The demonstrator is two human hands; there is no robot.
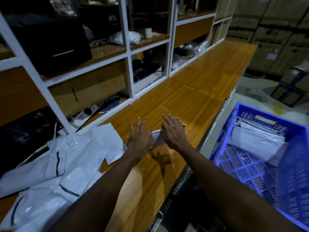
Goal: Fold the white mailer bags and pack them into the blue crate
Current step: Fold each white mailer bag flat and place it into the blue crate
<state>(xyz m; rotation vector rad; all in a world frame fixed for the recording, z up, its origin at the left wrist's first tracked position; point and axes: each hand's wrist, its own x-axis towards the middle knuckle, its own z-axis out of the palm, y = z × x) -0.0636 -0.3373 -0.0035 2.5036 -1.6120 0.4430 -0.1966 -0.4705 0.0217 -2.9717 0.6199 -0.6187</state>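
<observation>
Nearest the person, to the left of the left hand and closer in, a loose pile of white mailer bags (pixel 66 156) sprawls over the wooden counter (pixel 192 91). The bags are glossy and wrinkled, with dark strips along some edges. One corner of the pile reaches just beside the left wrist.

To the right of the right hand, beyond the counter's front edge and lower down, sits the blue crate (pixel 294 173). Its base is latticed, and a row of folded bags (pixel 257 141) leans against its far wall. The rest of its base is bare.

The left hand (pixel 140 136) and right hand (pixel 173 133) lie side by side, palms down and fingers straight. Both press flat on one mailer bag (pixel 155 135). It shows only as a creased white strip in the gap between them, with slivers at either side. Its long axis runs across from one hand to the other. The end past the right hand sits slightly farther away and shows a dark tip. How many folds it has cannot be told.

Ahead of the fingertips the counter runs on, bare and shiny, narrowing into the distance. Its front edge passes close to the right of the right hand.

Left of and beyond the hands stands a white-framed shelf unit (pixel 129 64) holding dim clutter. Far off to the right are stacked cardboard boxes (pixel 274 41).
</observation>
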